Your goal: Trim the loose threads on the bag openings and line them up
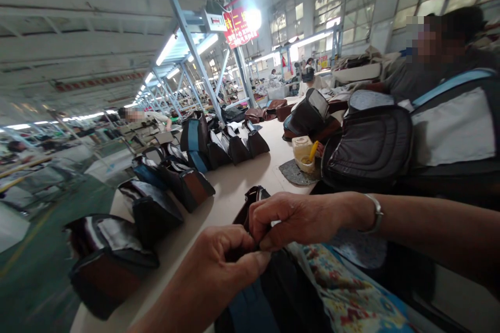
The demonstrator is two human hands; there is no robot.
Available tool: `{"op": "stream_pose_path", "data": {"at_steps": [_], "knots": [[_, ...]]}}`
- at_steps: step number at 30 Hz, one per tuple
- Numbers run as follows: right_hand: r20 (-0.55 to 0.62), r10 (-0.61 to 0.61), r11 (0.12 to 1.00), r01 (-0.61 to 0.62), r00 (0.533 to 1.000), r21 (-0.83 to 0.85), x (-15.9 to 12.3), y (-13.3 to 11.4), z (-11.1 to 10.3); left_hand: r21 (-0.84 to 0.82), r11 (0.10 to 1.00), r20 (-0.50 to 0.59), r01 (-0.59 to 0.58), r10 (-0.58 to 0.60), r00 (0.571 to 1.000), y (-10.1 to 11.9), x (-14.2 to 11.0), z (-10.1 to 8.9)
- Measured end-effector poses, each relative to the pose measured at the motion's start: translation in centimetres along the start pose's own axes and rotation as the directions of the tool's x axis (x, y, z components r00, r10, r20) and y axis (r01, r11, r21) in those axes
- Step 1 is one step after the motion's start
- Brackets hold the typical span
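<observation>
- My right hand (pixel 297 221), a metal bangle (pixel 375 213) at its wrist, and my left hand (pixel 222 263) pinch together, clamped on the top edge of a black bag (pixel 289 291) with a blue strip (pixel 252 307).
- The bag sits low in front of me, beside a floral cloth (pixel 351 283).
- Stiff, wedge-shaped bags (pixel 152 213) stand in rows along the pale worktable (pixel 238 182).
- A plastic tub (pixel 302 153) with a yellow handle (pixel 313 151) rests on a grey felt mat (pixel 295 173), beside a padded dark bag (pixel 367 140).
</observation>
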State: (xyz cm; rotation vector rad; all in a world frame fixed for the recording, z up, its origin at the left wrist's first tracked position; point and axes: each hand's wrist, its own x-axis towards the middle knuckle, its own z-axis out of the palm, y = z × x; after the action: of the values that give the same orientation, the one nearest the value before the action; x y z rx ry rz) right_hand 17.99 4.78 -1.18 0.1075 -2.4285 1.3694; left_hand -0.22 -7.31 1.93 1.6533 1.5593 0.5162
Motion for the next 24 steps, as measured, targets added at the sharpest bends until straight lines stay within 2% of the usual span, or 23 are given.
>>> {"op": "stream_pose_path", "data": {"at_steps": [8,15,20,24], "knots": [[0.003,0.011,0.999,-0.011,1.0,0.051,0.2,0.6,-0.1,-0.03,1.0,-0.065,-0.005,0.003,0.998,-0.3,0.4,0.0],[0.023,0.009,0.996,-0.011,1.0,0.084,0.0,1.1,-0.5,-0.167,0.986,-0.006,0.029,-0.031,1.0,0.2,0.3,0.0],[-0.005,0.017,0.992,-0.016,1.0,0.121,-0.1,1.4,-0.2,-0.064,0.996,-0.116,0.054,-0.061,0.991,0.3,0.6,0.4],[-0.008,0.018,0.988,-0.016,1.0,0.155,-0.3,1.6,-0.1,-0.004,0.999,-0.081,0.032,-0.032,0.996,-0.4,0.8,0.3]]}}
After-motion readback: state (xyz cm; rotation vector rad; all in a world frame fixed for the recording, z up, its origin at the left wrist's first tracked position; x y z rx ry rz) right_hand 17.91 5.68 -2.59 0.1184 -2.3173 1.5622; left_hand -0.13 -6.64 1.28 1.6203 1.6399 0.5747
